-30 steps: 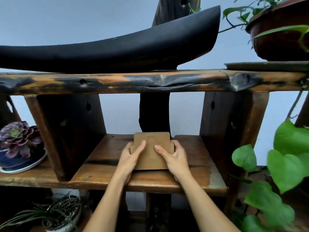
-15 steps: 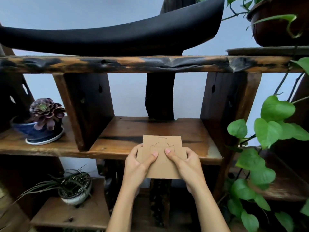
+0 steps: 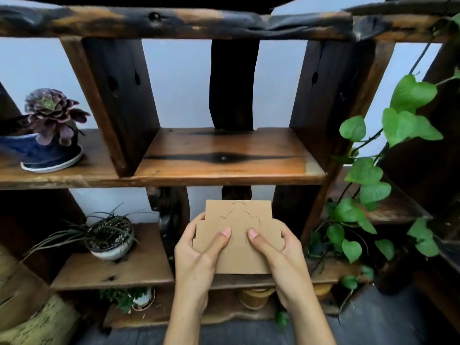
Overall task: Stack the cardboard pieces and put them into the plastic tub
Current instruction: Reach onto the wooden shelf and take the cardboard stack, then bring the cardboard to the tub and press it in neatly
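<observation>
Both hands, left [image 3: 199,255] and right [image 3: 281,255], grip the flat brown cardboard pieces [image 3: 239,235], now lifted off and below the dark wooden shelf [image 3: 224,158].

Soft, even daylight fills the scene, brightest on the pale wall [image 3: 179,83] behind the wooden shelf [image 3: 224,155], whose middle board carries a mild glossy sheen. Lower compartments sink into deep shadow. Wide-angle distortion bows the top beam [image 3: 174,23] and splays the uprights outward. Corners look smeared and soft; the pothos leaves [image 3: 410,93] at right are slightly overbright.
</observation>
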`<state>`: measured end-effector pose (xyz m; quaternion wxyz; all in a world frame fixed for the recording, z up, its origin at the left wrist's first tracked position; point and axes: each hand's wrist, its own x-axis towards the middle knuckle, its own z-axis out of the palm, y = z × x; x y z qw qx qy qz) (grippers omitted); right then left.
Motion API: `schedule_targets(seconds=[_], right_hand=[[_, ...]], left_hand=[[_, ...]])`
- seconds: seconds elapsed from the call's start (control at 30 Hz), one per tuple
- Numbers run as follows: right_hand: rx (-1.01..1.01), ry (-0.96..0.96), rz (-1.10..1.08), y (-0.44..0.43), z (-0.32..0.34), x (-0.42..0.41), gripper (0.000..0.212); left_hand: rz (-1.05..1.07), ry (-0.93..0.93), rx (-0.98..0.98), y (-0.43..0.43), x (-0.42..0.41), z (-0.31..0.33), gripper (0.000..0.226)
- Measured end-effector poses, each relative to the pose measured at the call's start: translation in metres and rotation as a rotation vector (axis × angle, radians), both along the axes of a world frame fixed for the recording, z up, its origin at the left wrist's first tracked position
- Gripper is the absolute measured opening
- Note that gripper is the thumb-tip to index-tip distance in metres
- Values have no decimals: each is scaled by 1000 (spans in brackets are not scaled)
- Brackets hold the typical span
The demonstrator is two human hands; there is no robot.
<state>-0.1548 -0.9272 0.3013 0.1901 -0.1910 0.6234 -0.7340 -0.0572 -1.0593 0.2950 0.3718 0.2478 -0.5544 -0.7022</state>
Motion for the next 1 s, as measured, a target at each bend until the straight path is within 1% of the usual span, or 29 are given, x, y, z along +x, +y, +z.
schedule_targets(seconds=[0.17,0.47,0.63,0.73,0.87,1.0], right_hand=[[-9,-21,-94,9,-13,28,53],[18,-53,-252,33,-25,65,41],[50,-59,-390,58,-29,85,54],[84,-78,-455,74,-32,93,54],[79,-111,-578,96,-35,105,55],[123,-107,-686,120,-34,116,53]], left_hand=[[-62,-50,-32,8,18,-11,49],[-237,-68,-38,19,33,-21,46],[-371,-100,-42,35,36,-28,41],[-445,-101,-39,47,38,-30,43],[-539,-86,-22,68,36,-31,44],[-627,-85,-21,92,32,-34,45]])
